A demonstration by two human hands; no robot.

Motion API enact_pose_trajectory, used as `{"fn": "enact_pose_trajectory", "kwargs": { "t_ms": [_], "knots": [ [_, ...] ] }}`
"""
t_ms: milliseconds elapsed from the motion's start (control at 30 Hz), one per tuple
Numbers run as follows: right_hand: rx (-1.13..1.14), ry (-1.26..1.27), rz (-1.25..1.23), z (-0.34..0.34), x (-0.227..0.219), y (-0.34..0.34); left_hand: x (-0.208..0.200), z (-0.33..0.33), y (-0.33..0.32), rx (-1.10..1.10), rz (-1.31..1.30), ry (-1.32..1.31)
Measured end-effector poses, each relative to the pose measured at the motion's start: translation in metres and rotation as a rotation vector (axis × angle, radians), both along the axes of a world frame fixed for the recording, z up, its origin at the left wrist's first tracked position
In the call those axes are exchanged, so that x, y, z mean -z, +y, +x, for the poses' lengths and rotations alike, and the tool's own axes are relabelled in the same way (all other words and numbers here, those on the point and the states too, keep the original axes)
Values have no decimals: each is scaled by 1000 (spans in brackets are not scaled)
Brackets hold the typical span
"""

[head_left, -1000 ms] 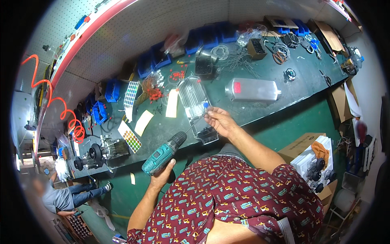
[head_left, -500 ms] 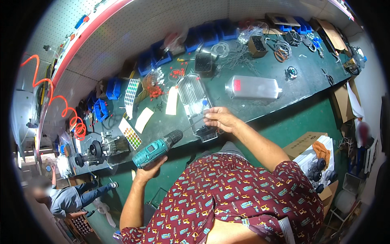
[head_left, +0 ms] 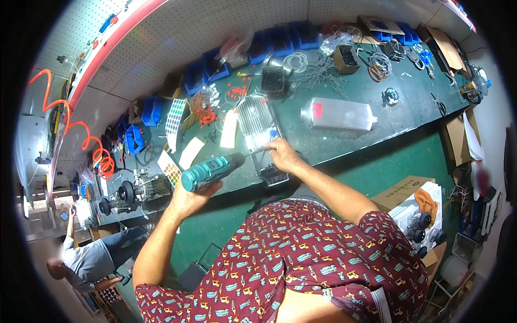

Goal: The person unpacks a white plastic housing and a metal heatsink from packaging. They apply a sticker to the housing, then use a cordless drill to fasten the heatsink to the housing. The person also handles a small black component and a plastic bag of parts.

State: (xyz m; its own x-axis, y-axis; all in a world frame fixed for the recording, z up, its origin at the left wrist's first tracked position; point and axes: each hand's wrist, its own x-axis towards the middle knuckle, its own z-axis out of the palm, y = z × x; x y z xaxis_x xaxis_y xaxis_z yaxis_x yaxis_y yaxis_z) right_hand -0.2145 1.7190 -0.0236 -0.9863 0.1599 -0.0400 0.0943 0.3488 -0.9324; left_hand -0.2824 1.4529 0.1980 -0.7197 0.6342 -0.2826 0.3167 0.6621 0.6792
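My left hand (head_left: pixel 195 198) is wrapped around the grip of a teal cordless drill (head_left: pixel 207 172), its chuck pointing right. A long thin bit (head_left: pixel 254 153) runs from the chuck to the fingertips of my right hand (head_left: pixel 284 156), which pinch it near its end; any small part at the tip is hidden. Under these fingers lies a long finned metal housing (head_left: pixel 256 116), with a dark part (head_left: pixel 273 175) at its near end and a blue knob (head_left: pixel 273 133) beside my fingers. Right of it rests a frosted, box-shaped piece (head_left: pixel 342 114) with a red label.
Sticker sheets (head_left: pixel 175 121) and pale paper strips (head_left: pixel 229 128) lie left of the housing. Blue bins (head_left: pixel 269 46) line the back. Cables (head_left: pixel 379 67) and a dark-filled box (head_left: pixel 273 81) stand behind. A motor (head_left: pixel 148 185) sits left; a co-worker (head_left: pixel 94 261) is at far left.
The drill has moved up and tilted closer to level, its chuck nearer the housing. My right hand has turned, fingers now lower over the housing. The co-worker at left has shifted posture.
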Motion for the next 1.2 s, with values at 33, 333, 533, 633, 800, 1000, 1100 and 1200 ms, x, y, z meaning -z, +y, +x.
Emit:
{"fn": "enact_pose_trajectory", "kwargs": {
  "t_ms": [33,333,533,633,800,1000,1100,1200],
  "knots": [
    [-9,-13,16,1,0,0,-4,-2,5,19,-30,15],
    [45,100,64,8,-11,0,-26,-31,39,219,-114,71],
    [-288,217,547,36,-34,-10,-64,-49,93,348,-445,93],
    [-308,249,587,37,-33,-11,-60,-52,99,421,-461,162],
    [-355,265,646,37,-33,-10,-62,-51,111,446,-505,183],
    [-361,230,630,37,-32,-12,-58,-51,113,503,-540,239],
    [-359,231,647,36,-34,-13,-54,-51,113,480,-527,214],
    [-345,259,647,36,-37,-12,-53,-51,110,453,-498,157]
  ]
}}
